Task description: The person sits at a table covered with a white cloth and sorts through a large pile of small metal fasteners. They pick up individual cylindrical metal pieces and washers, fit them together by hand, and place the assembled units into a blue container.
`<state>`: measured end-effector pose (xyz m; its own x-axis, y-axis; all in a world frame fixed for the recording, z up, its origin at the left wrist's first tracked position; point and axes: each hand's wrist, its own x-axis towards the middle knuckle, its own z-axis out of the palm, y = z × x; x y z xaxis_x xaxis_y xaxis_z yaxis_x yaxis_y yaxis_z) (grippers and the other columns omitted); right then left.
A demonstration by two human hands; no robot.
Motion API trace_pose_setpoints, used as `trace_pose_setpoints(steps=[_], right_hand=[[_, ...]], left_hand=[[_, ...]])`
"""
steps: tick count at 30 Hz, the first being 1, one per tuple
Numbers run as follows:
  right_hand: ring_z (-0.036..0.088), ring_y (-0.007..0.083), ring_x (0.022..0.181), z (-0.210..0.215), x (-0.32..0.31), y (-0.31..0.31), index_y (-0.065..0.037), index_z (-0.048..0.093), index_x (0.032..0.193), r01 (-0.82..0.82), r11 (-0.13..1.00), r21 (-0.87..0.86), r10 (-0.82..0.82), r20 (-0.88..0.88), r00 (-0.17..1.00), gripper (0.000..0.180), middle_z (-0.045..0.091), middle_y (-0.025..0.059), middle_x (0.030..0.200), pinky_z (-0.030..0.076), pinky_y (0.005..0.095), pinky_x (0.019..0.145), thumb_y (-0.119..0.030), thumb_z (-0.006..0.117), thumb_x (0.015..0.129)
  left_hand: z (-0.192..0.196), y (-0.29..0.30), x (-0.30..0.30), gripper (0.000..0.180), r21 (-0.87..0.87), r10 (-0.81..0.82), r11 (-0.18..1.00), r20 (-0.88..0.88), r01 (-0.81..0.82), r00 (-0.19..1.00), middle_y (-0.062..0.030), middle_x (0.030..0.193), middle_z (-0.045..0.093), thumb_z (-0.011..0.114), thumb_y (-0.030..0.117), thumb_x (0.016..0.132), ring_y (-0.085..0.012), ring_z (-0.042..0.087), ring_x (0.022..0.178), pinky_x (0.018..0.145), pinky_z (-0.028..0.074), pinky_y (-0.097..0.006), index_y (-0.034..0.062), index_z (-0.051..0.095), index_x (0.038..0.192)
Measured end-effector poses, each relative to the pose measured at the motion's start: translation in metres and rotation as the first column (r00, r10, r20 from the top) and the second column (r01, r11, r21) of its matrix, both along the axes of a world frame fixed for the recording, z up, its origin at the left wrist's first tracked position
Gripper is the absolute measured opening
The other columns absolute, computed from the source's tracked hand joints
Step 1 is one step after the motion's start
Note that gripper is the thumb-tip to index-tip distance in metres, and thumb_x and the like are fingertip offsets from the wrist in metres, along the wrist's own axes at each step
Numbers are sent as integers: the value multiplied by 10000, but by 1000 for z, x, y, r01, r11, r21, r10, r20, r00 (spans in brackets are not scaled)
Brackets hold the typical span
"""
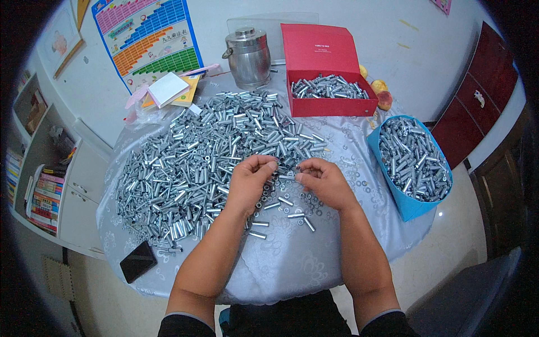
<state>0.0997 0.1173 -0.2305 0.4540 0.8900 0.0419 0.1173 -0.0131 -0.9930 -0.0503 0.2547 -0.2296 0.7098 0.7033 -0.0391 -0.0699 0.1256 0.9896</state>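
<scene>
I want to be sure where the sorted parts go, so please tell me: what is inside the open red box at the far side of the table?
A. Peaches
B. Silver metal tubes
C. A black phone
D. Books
B. The red box holds a layer of silver metal tubes, the same kind as the big pile on the table; the black phone lies near the table edge on the left.
</scene>
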Motion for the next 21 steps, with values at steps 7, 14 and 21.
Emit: trace_pose_setpoints(steps=[7,14,21], right_hand=[[595,94,678,-8,3,1,3,634,1007,-8,1000,7,8,-33,999,211,631,24,803,502,249,601,-85,701,828],[585,88,648,-2,0,2,-3,629,998,-21,1000,-13,20,-38,999,180,619,8,764,495,235,605,-56,681,834],[598,99,657,-3,0,1,-5,629,986,-12,1000,6,13,-71,997,165,640,29,783,495,241,602,-75,675,843]], left_hand=[[8,-7,2,235,-33,-30,999,76,33,997,-65,898,655,603,16,896,-142,652,797,687,525,-240,-40,621,1123],[-2,0,0,261,87,-6,996,35,2,999,-103,966,696,640,78,890,-149,661,860,709,538,-249,-26,618,1128],[9,-2,-1,222,-59,70,996,49,-67,996,-108,943,699,657,82,877,-157,671,854,679,553,-262,-18,615,1071]])
